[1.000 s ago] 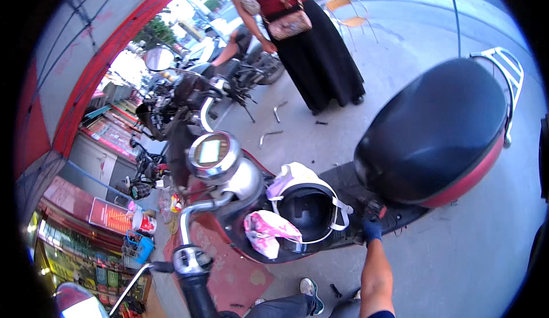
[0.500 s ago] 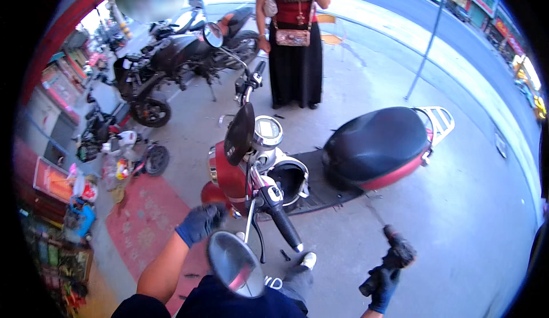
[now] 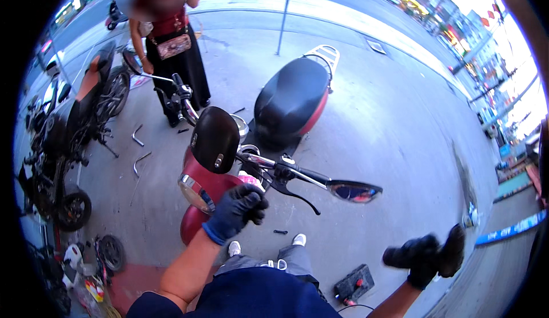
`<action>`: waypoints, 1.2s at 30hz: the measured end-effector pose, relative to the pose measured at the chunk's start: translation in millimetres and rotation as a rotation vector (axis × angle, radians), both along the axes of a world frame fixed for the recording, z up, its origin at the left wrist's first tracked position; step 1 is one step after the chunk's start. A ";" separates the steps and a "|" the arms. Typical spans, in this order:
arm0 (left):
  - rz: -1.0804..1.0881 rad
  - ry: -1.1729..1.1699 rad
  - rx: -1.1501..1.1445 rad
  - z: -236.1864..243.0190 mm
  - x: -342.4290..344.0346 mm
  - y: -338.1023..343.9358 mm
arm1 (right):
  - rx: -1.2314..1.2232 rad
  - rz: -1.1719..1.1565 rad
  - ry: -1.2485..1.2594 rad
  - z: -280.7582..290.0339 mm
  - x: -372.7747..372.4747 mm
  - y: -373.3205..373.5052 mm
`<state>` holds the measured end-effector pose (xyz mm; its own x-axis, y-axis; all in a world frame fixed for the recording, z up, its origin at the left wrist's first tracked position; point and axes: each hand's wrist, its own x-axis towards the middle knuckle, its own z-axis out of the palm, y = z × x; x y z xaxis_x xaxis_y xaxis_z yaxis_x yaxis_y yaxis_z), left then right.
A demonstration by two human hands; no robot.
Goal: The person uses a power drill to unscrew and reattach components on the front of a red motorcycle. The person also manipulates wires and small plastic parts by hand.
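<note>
A red scooter (image 3: 213, 175) with a black seat (image 3: 290, 98) stands in front of me, its handlebar turned. My left hand (image 3: 237, 209), in a dark blue glove, is raised by the scooter's front, fingers curled; whether they hold something small I cannot make out. Out to the right, my right hand (image 3: 422, 275), also gloved, is closed round a dark cordless drill (image 3: 452, 252), held away from the scooter. The scooter's near mirror (image 3: 354, 191) sticks out between my hands.
A person in a black skirt (image 3: 191, 72) stands beyond the scooter. Black motorcycles (image 3: 74, 112) are parked at left. Bent metal bars (image 3: 137, 136) and a small black piece (image 3: 280, 232) lie on the floor. A black case (image 3: 353, 284) sits near my right.
My view has swung to the right, and I now stand at the scooter's front. The drill is raised further out to the right. The near mirror has shifted away from me.
</note>
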<state>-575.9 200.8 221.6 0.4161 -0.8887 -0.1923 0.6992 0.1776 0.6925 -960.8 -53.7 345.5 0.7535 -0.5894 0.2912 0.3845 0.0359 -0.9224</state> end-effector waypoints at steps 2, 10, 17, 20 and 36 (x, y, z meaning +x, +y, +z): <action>-0.116 0.263 -0.036 3.5 -14.6 -5.1 | 0.040 -0.161 0.168 -3.6 -10.5 62.0; -0.152 0.467 -0.010 -5.9 -27.5 -1.3 | 0.146 -0.183 0.656 -107.3 21.8 205.3; -0.138 0.424 0.025 13.9 -42.6 4.6 | 0.327 -0.178 0.513 -138.1 23.2 229.7; -0.107 0.403 0.035 21.2 -44.2 2.4 | 0.283 -0.191 0.518 -135.5 28.3 233.7; -0.349 0.134 0.211 -2.8 36.6 -32.6 | -0.686 -0.401 0.920 -129.4 133.1 288.5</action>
<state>-539.2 168.1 218.8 0.0567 -0.9071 -0.4170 0.7783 -0.2215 0.5875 -827.7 234.8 216.1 0.6424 -0.7615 0.0868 -0.5518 -0.5381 -0.6372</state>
